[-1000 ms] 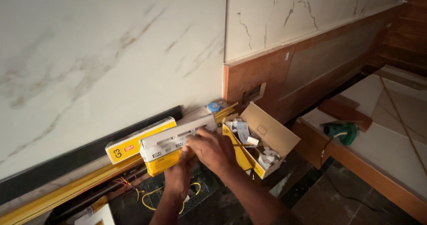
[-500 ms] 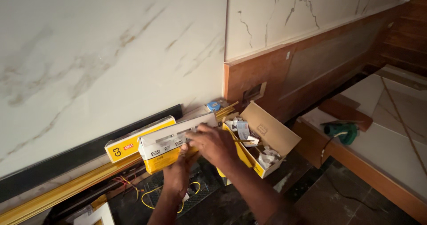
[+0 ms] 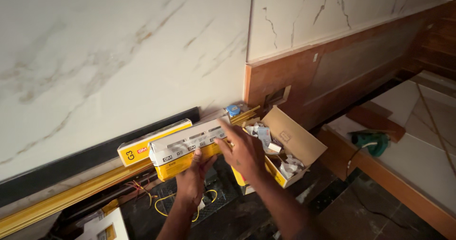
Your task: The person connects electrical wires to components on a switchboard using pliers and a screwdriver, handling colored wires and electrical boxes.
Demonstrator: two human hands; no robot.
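Observation:
My left hand point(image 3: 194, 173) grips the underside of a long yellow and white carton point(image 3: 187, 150) held level in front of a marble wall. My right hand point(image 3: 242, 150) rests on the carton's right end, fingers spread over its top edge. A second yellow and white carton point(image 3: 152, 140) lies just behind it on a ledge. To the right stands an open cardboard box point(image 3: 294, 145) with several small white parts inside.
A yellow metal rail point(image 3: 66, 197) runs along the wall base. Yellow and red wires point(image 3: 166, 202) lie below my hands. A blue tape roll point(image 3: 233, 110) sits by the wall. A green power tool point(image 3: 373, 142) lies on a white slab at right.
Both hands have lifted the front carton slightly up and toward me. My right hand has slid along its right end.

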